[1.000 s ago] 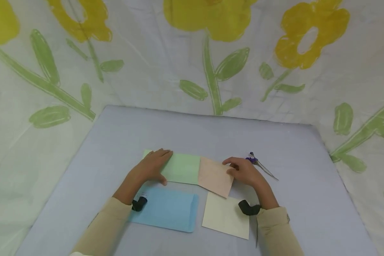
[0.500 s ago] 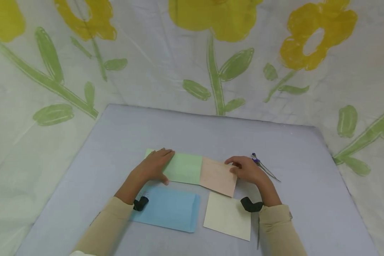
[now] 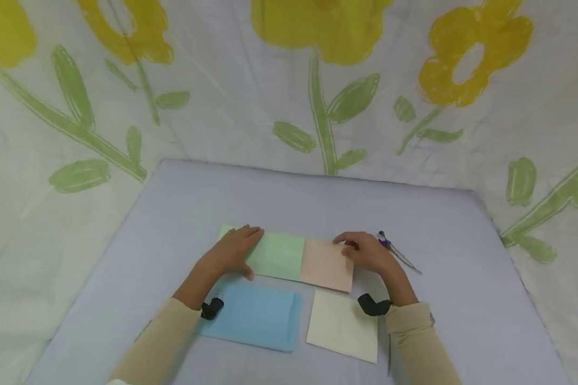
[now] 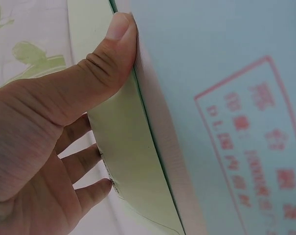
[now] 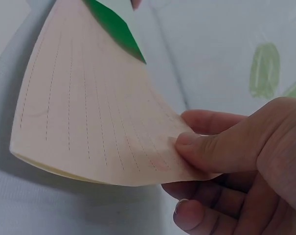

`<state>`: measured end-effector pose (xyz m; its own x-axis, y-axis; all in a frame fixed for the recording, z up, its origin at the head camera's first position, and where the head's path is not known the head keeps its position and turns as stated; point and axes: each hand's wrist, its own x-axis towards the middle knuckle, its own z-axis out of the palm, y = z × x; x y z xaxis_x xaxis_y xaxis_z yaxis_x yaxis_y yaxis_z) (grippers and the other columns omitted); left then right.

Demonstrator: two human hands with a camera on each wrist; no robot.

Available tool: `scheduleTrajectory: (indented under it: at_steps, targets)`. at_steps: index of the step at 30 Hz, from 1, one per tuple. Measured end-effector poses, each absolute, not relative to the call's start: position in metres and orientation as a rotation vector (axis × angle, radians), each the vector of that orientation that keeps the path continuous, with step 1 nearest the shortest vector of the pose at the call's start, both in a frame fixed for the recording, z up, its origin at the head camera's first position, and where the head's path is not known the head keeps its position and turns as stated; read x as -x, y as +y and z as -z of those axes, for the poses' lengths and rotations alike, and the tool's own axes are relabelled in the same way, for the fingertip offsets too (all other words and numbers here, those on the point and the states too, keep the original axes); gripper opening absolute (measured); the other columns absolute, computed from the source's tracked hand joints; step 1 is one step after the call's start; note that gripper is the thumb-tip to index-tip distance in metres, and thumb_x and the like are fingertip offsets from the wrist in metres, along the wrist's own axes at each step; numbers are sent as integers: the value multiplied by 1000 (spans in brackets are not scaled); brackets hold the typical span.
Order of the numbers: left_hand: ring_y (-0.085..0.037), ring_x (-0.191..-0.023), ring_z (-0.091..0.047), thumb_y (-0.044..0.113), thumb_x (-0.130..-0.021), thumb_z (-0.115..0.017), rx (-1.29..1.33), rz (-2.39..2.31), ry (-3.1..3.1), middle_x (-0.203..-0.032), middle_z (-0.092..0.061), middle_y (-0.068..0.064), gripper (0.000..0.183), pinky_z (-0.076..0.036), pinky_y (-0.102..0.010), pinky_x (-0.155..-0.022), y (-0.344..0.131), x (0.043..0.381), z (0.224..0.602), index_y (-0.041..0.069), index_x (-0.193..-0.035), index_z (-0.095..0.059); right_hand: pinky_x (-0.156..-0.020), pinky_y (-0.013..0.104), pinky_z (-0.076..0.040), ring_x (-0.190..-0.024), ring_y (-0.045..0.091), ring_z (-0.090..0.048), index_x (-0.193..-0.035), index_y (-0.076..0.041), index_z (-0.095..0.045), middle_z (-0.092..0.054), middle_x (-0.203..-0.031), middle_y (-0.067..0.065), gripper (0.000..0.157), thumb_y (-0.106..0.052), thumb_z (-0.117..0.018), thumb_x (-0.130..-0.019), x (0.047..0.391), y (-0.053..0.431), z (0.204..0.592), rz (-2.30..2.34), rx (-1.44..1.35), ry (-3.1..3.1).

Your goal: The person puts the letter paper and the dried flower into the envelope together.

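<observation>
Stretching sideways beneath the spread left hand [image 3: 233, 250], a pale-green envelope [image 3: 279, 256] points rightward, its lined pink sheet [image 3: 324, 267] pinched by the right hand [image 3: 367, 254].

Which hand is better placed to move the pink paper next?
Probably the right hand: it pinches the pink paper near a corner; the left hand lies across the green envelope.

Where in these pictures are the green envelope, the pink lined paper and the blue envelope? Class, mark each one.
Green envelope [image 3: 276, 255]: head view, the bare part of its face.
Pink lined paper [image 5: 84, 110]: right wrist view, middle of its lined face.
Blue envelope [image 3: 256, 314]: head view, middle of its face.
</observation>
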<state>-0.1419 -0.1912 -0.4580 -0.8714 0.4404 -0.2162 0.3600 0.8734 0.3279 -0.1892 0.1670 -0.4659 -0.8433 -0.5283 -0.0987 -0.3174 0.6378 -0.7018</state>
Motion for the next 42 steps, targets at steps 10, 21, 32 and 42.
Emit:
scheduleTrajectory:
  at_steps: [10,21,32,42]
  targets:
    - [-41,-145,-28,31,-66,-94,-600,-393,2764,-157,-35,-21,110,-23,-58,-117,-192,141,460,-4,-153,-35,-75,44,-56,-102,36,-62,-135,-2,-59,-63,-120,23,39,-9,-63,-96,185,161,469,1034,472,2571]
    - [-42,-145,-28,29,-65,-95,-596,-442,2767,-156,-36,-21,111,-24,-58,-116,-194,136,459,-4,-153,-35,-87,47,-56,-109,37,-64,-147,-2,-42,-61,-124,21,55,-9,-63,-97,138,170,484,1276,175,2572]
    - [-44,-143,-30,28,-64,-95,-631,-450,2794,-154,-38,-22,110,-26,-60,-115,-195,136,459,-6,-151,-37,-113,51,-32,-144,41,-32,-156,-5,-24,-31,-157,26,65,-9,-58,-101,87,155,475,1817,-16,2171]
    - [-44,-143,-31,27,-64,-95,-631,-450,2793,-154,-38,-23,109,-27,-60,-114,-193,137,460,-7,-150,-37,-117,48,-21,-149,39,-17,-161,-6,-12,-16,-163,24,72,-6,-54,-102,84,136,480,1856,7,2150]
